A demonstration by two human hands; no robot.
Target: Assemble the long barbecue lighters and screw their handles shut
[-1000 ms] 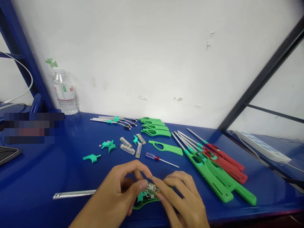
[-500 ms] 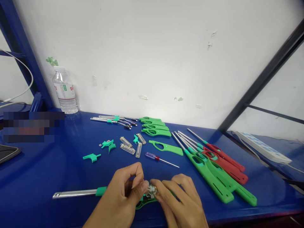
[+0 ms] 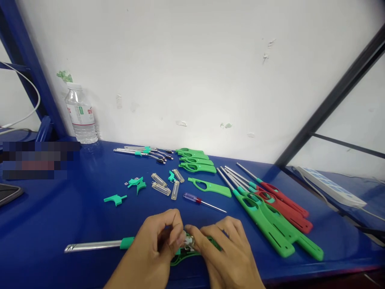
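In front of me lies a partly assembled long lighter, its metal tube [image 3: 93, 246] pointing left and its green handle shell [image 3: 178, 261] beneath my hands. The end of a clear fuel tank [image 3: 189, 241] with a white fitting shows between my fingertips. My left hand [image 3: 155, 247] is closed in a pinch at that end; whatever is between thumb and forefinger is too small to make out. Over the shell, my right hand [image 3: 227, 247] has its fingers closed around the tank, hiding most of it.
Several loose fuel tanks [image 3: 161, 188], teal triggers [image 3: 115, 199] and a screwdriver [image 3: 204, 202] lie beyond my hands. Green shells [image 3: 197, 167] and metal tubes [image 3: 132, 151] sit near the wall. Finished-looking green lighters [image 3: 267, 228] and red lighters [image 3: 288, 208] are at right. A water bottle [image 3: 81, 116] stands back left.
My right forefinger and the tank end have shifted slightly left and up toward my left fingertips. My left hand keeps its pinch. The view has moved very slightly.
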